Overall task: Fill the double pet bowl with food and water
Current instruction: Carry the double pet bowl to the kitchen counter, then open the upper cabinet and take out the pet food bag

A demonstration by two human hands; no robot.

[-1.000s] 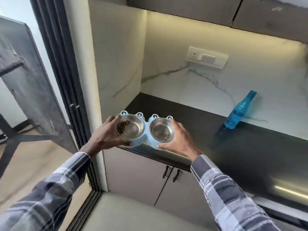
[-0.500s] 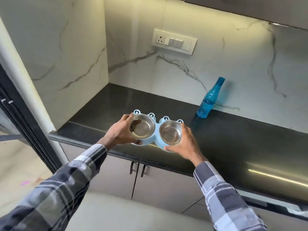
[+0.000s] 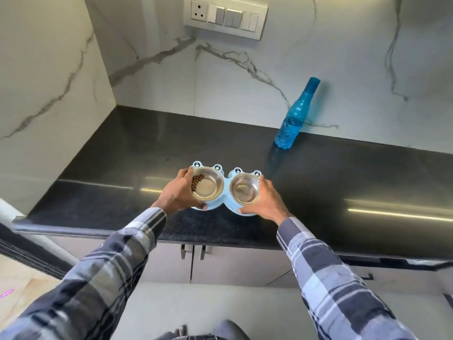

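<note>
A light blue double pet bowl point(image 3: 226, 184) with two steel cups is held over the black counter point(image 3: 147, 148). The left steel cup point(image 3: 208, 188) has a small heap of brown kibble point(image 3: 197, 180) at its left side. The right steel cup point(image 3: 245, 192) looks empty. My left hand point(image 3: 177, 193) grips the bowl's left end, and my right hand point(image 3: 266, 198) grips its right end. A blue water bottle point(image 3: 295, 116) with its cap on stands at the back of the counter against the wall, to the right of the bowl.
Marble walls close the counter at the back and left. A switch panel point(image 3: 224, 17) hangs on the back wall. Cabinet doors with dark handles point(image 3: 193, 251) sit below the counter edge. A dark sliding door frame point(image 3: 24, 249) is at the lower left.
I have stepped closer, and both hands have carried the bowl from the counter's left corner further in over the counter, toward the middle. The grip is the same.
</note>
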